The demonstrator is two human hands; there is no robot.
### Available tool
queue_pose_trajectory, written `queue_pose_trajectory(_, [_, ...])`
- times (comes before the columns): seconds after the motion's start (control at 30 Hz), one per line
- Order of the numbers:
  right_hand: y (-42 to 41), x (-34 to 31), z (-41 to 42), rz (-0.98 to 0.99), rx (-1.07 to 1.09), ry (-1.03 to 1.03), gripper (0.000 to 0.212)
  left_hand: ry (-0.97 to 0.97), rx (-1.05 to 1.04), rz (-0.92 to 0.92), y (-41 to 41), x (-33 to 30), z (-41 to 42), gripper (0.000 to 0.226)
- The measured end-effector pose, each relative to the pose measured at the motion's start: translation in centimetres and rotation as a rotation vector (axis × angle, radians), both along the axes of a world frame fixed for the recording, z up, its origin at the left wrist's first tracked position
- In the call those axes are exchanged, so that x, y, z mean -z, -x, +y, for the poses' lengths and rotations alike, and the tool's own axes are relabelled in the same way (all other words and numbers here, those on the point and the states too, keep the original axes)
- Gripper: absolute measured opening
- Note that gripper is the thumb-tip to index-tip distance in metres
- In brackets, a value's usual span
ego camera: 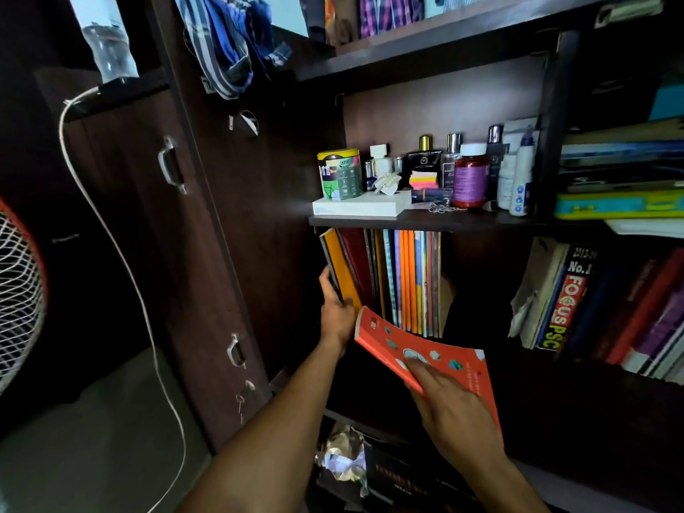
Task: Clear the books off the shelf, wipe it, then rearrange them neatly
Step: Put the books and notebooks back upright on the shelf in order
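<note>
A row of thin upright books [403, 279] stands in the left compartment of the dark shelf [407, 221], under the toiletries board. My left hand [335, 309] grips the leftmost books, a dark and a yellow-orange one [338, 268], which lean out to the left. My right hand [449, 409] holds an orange paperback with teal spots [436, 355], tilted flat in front of the row, fingers spread on its cover. The space right of the row is dark and looks bare.
Perfume bottles, a tin [339, 174] and a white box [361, 208] crowd the board above. Thick books [607, 309] fill the right compartment. Crumpled paper [342, 457] lies on the lower shelf. A cupboard door [192, 231], white cable [122, 261] and fan [18, 294] stand left.
</note>
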State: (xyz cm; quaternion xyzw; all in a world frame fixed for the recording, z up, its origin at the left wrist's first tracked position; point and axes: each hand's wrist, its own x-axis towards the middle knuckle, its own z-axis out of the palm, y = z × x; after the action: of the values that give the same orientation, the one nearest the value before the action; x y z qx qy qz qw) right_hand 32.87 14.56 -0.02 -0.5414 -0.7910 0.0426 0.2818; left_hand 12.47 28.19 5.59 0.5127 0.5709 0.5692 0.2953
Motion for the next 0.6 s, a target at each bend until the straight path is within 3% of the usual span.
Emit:
queue_pose_trajectory(0.37, [-0.1,0.0,0.2,0.034,0.014,0.034,0.056,0.12,0.332,0.146,-1.2,-2.8,3.6,0.079])
queue_pose_trajectory(0.5, [-0.1,0.1,0.1,0.008,0.009,0.037,0.054,0.292,0.324,0.262,-0.9,-4.0,4.6,0.094])
queue_pose_trajectory(0.6, [0.0,-0.3,0.0,0.022,0.011,0.028,0.054,0.32,0.318,0.244,-0.9,-4.3,4.6,0.096])
